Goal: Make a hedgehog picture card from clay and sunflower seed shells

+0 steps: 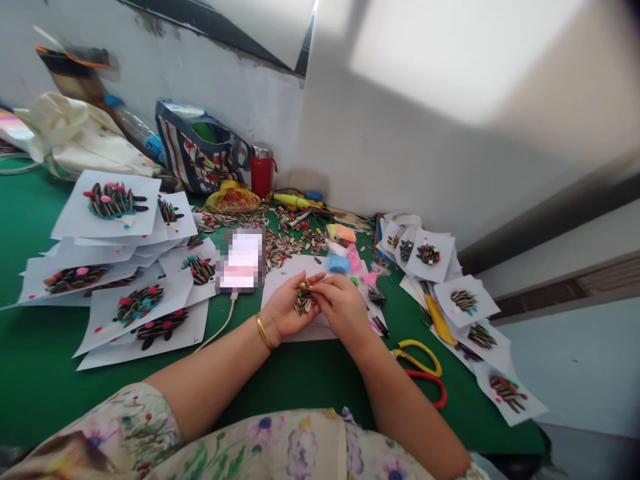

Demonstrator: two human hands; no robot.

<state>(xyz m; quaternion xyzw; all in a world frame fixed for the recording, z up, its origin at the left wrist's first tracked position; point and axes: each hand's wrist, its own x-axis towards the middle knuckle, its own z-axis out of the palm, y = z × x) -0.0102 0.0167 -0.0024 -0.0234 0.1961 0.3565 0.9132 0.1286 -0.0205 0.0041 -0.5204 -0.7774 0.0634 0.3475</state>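
My left hand (pixel 289 308) lies palm up over a white sheet (pixel 287 277) and cups a small heap of striped sunflower seeds (pixel 303 305). My right hand (pixel 343 303) rests beside it, with fingers pinched on a small seed-like piece at the heap's top. A gold bangle (pixel 263 331) circles my left wrist. Both hands touch each other above the green table (pixel 310 377).
White sheets with seed-and-clay hedgehogs pile at the left (pixel 125 310) and the right (pixel 467 303). A phone (pixel 243 261) on a cable, loose seeds (pixel 280 243), clay lumps (pixel 340 263), yellow and red scissors (pixel 423 370), a red bottle (pixel 261 170) and a striped bag (pixel 200 153) surround them.
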